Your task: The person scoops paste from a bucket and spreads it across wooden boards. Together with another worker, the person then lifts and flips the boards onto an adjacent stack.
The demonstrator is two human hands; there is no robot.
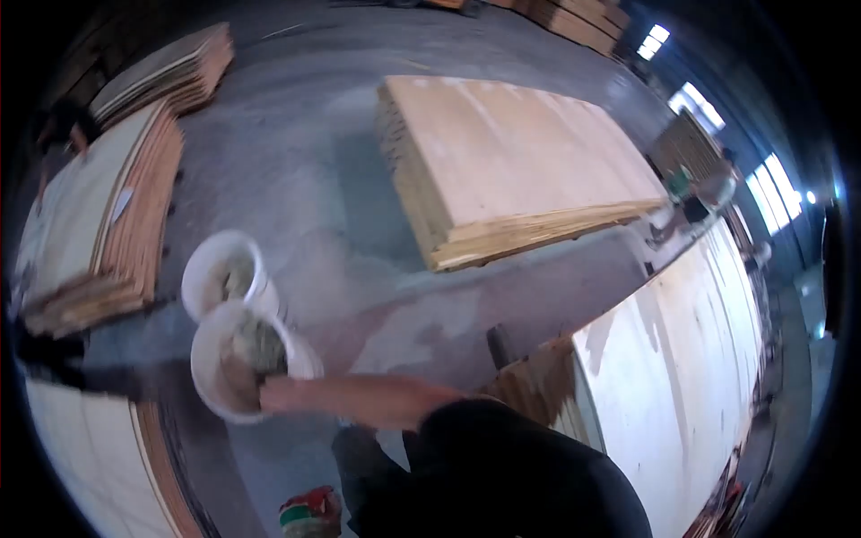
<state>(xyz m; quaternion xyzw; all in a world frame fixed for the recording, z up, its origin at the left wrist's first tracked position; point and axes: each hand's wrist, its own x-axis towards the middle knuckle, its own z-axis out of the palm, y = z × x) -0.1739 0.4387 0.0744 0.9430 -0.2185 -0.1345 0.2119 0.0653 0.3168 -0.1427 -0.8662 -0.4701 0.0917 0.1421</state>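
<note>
Right hand [280, 394]: positioned at the rim of the near white bucket [208, 377], with the forearm crossing over the wall on the person's right. The grey-green mass [261, 345] is inside this bucket, just beside the hand and on the side farther from the person's body. Its outline is rounded, with no definite long axis; the forearm runs roughly crosswise to the direction from hand to mass. The right hand is the nearer hand in view. Contact between hand and mass cannot be confirmed.

Fingers: blurred and partly merged with the bucket contents. Whether they are spread, pressed together or pinching material cannot be told.

Adjacent items: a second white bucket [192, 280] stands against the near one, on the side away from the body, and also holds material. Both buckets stand on the floor [300, 193].

Visibility limits: the left hand cannot be identified. A red-and-green object [309, 513] is cut off at the lower edge, its nature unclear. The bucket bottoms and the depth of the contents are hidden
</note>
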